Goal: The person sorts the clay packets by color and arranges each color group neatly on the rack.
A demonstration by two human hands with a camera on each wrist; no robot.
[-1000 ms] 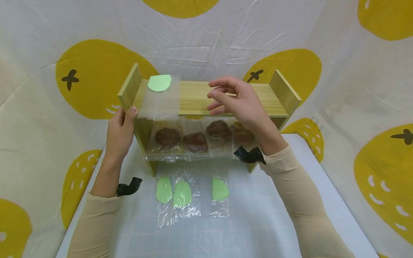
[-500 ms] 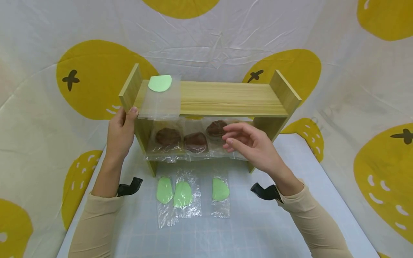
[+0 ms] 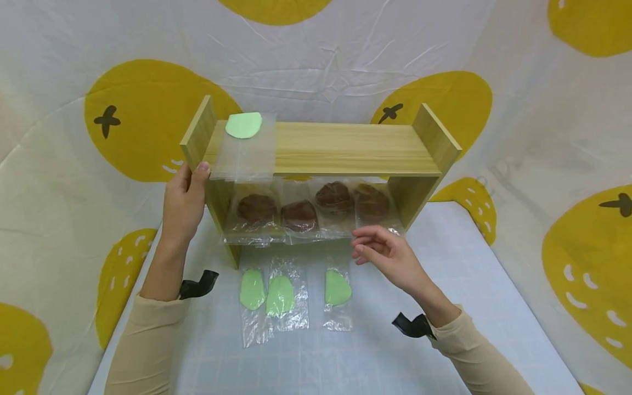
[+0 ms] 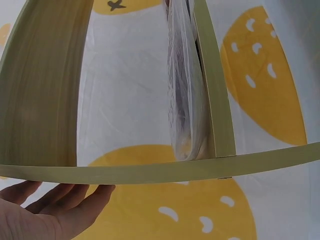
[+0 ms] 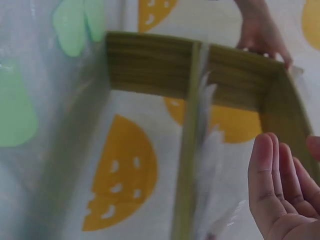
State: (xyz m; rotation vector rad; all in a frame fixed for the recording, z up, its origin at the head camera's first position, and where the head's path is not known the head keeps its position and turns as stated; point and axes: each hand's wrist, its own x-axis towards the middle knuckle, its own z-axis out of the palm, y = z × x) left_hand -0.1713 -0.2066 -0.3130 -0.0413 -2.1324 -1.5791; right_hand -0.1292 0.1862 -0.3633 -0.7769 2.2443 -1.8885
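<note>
My left hand [image 3: 185, 200] holds the left side of a small wooden shelf [image 3: 345, 148]. In the head view its thumb lies at the front edge; in the left wrist view, fingers [image 4: 90, 202] touch the outer face of the side board. My right hand [image 3: 387, 258] hovers below the shelf's front right, fingers loosely bent, nothing in it. Several clear plastic bags with dark brown round pieces [image 3: 298, 215] stand side by side on the lower board. On the top board, at the left, lies a bag with a pale green piece [image 3: 244, 125].
Three clear bags with green flat pieces [image 3: 338, 288] lie on the light checked table [image 3: 375, 362] in front of the shelf. A white cloth with yellow fruit shapes [image 3: 316, 60] hangs behind and at both sides.
My right hand has moved down from above the top board, past the brown pieces, to below the shelf's front. The left hand and the bags stay in place.
</note>
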